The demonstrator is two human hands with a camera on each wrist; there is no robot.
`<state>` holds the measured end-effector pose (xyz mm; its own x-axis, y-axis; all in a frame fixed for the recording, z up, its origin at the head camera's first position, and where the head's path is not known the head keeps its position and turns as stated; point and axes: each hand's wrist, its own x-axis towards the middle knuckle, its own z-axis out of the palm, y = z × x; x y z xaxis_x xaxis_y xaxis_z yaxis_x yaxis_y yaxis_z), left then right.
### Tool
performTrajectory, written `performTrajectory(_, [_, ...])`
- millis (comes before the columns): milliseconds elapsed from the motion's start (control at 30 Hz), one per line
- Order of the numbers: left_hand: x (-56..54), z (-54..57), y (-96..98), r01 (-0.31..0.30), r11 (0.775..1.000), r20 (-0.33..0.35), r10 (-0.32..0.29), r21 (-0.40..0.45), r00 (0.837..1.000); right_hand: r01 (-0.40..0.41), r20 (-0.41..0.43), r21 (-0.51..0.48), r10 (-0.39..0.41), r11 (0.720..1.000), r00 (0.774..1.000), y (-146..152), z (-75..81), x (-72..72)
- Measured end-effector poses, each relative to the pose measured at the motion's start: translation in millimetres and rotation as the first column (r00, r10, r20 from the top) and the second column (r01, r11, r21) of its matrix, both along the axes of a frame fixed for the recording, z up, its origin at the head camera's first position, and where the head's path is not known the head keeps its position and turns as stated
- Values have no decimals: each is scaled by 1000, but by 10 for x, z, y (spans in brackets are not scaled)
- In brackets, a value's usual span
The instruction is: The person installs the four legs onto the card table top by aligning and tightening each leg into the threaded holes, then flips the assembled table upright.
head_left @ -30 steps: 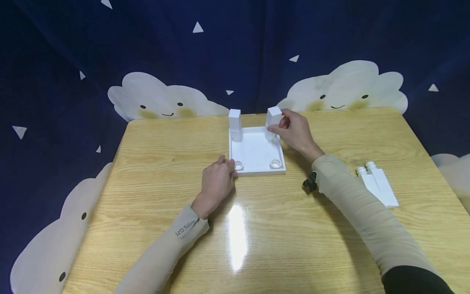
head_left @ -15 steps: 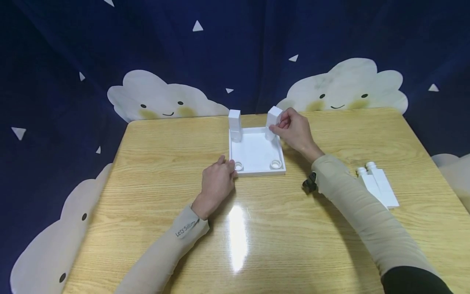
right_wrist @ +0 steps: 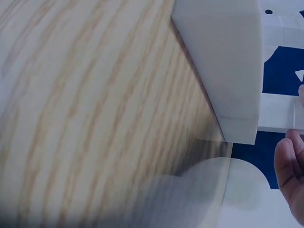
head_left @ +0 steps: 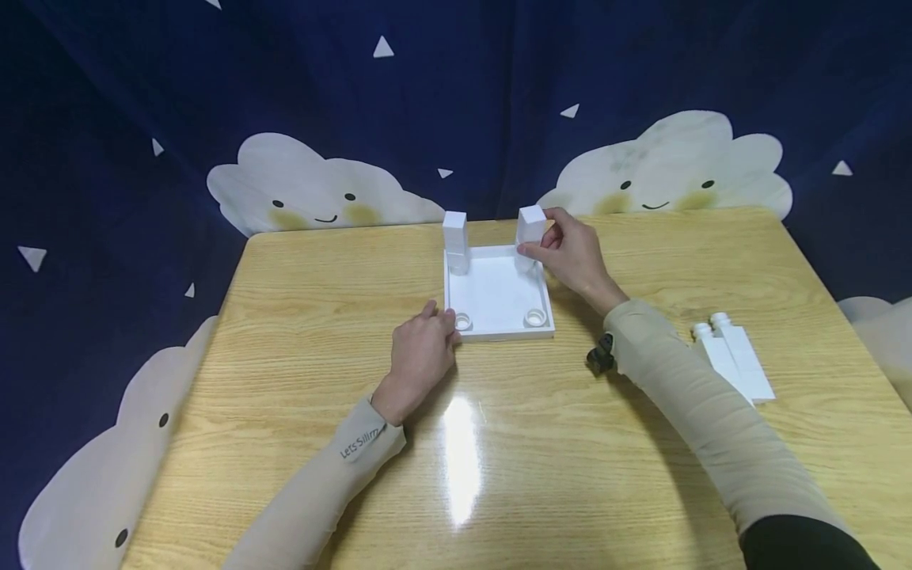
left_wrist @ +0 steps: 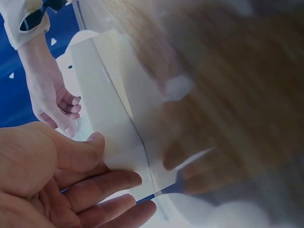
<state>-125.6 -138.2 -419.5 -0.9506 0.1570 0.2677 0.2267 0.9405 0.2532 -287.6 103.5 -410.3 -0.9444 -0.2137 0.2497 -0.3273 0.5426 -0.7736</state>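
A white square tabletop (head_left: 495, 297) lies underside up, with a raised rim. My left hand (head_left: 422, 356) holds its near left corner; in the left wrist view the thumb and fingers lie against the rim's side. At the far right corner stands a white table leg (head_left: 530, 224), which my right hand (head_left: 573, 252) pinches between thumb and fingers. Another leg (head_left: 456, 237) stands upright at the far left corner. Two round sockets show at the near corners, the right socket (head_left: 534, 318) fully visible. The right wrist view catches part of the fingers (right_wrist: 289, 175) beside the leg.
Two loose white legs (head_left: 744, 364) with threaded ends lie side by side on the wooden table (head_left: 299, 317) at the right, partly behind the right sleeve (head_left: 684, 404). A dark blue curtain (head_left: 484, 95) with cloud prints hangs along the back edge.
The leg in my right hand turned about its upright axis half a second ago and now sits squarer again, the fingers turning slightly with it. The left hand and tabletop have stayed put.
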Motion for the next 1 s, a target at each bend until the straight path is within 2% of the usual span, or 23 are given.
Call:
performTrajectory(100, [-3,4,-2,0,1000,9,0,0,1000,-11,-1,14,11,1000,1000,1,7,0])
performTrajectory(333, [-10,7,-11,2,1000,5,-2,0,1000,-6,-22,-23,6,1000,1000,1,4,-9])
performTrajectory(600, [-8,-4,-7,9,1000,7,-9,7,1000,27,30,-26,-26,999,999,-1,-5,-11])
performTrajectory(1000, [-17,-2,-15,25,999,-17,-26,-36,1000,40,34,-13,-40,999,999,-5,-12,-36])
